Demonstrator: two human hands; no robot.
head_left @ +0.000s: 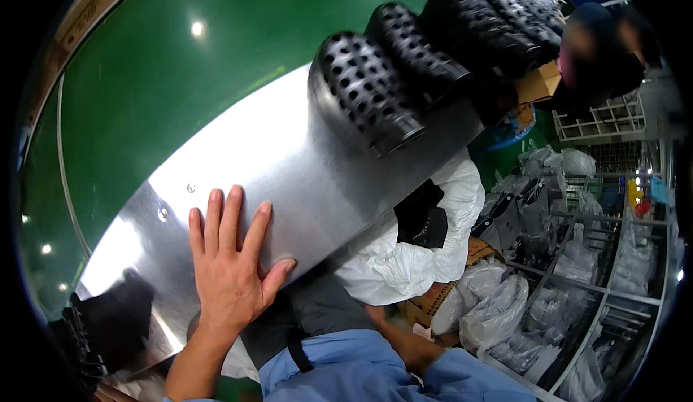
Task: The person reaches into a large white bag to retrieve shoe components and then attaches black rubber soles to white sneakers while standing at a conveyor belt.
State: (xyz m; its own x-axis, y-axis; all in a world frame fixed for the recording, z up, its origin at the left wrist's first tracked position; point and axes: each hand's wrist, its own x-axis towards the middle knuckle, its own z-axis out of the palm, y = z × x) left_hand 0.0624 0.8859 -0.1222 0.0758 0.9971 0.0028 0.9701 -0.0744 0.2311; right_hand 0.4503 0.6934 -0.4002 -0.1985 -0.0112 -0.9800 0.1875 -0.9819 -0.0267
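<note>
My left hand (232, 272) lies flat, fingers spread, on a long shiny metal table (238, 142) with a rounded end. Nothing is in it. My right forearm (411, 348) reaches down beside my lap, below the table edge; its hand is mostly hidden near a white sack (393, 268). Inside the mouth of that sack sits a dark black piece (422, 218). Along the far right of the table stand several black, rounded shells full of holes, the nearest one (361, 84) being closest to my left hand. A black part with a jagged edge (108, 322) rests at the table's left end.
A cardboard box (422, 304) stands under the sack, beside clear plastic bags (498, 304). Metal racks (606, 286) with bagged parts fill the right. Another person (595, 63) is at the far right, near a small open carton (538, 84). The floor (166, 63) is green.
</note>
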